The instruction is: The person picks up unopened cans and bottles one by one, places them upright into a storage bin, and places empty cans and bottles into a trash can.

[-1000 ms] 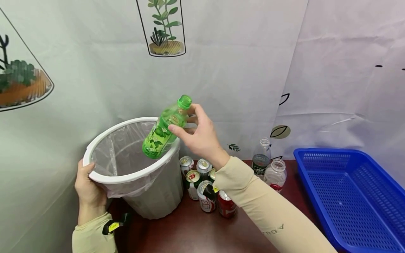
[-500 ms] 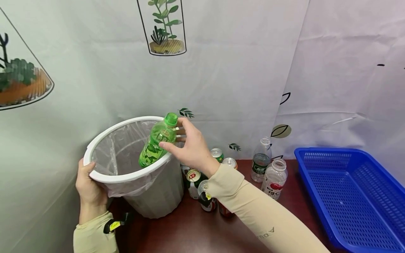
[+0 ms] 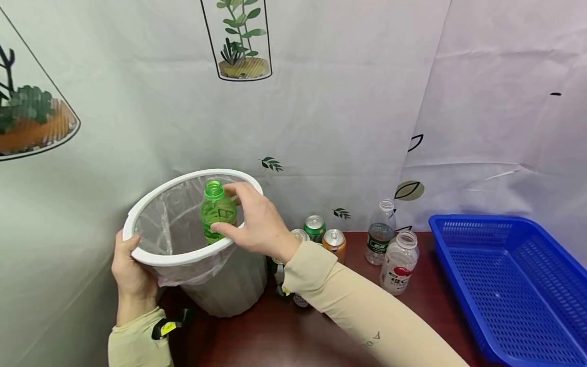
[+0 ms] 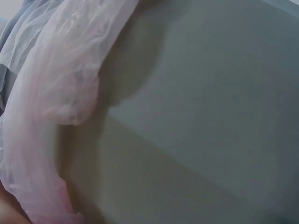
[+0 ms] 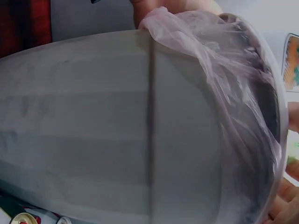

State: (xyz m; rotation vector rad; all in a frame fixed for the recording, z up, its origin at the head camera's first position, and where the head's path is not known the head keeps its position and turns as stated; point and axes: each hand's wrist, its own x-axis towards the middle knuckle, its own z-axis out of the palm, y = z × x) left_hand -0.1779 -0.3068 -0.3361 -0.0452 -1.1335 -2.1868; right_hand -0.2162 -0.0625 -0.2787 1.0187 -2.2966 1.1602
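In the head view a grey bin [image 3: 229, 290] with a white rim stands tilted toward the person. Its clear plastic liner [image 3: 158, 216] is folded over the rim; the overhang shows pinkish up close in the left wrist view. My left hand [image 3: 133, 272] grips the rim at its left, thumb on top. My right hand [image 3: 259, 219] holds a green plastic bottle [image 3: 217, 211], capless and upright, inside the bin's mouth; the bottle's lower part is hidden behind the near rim. The right wrist view shows mostly the bin's wall [image 5: 84, 116], with fingertips beyond the rim.
Several drink cans, among them a green can [image 3: 315, 227] and an orange can [image 3: 335, 244], stand right of the bin, partly behind the right forearm. Two clear bottles, one a labelled bottle [image 3: 398, 265], stand beside a blue basket [image 3: 477, 326]. A patterned cloth [image 3: 330, 127] hangs behind.
My right hand has carried the green bottle left and down into the bin's mouth, turning it from tilted to upright. My left hand has kept its grip on the rim.
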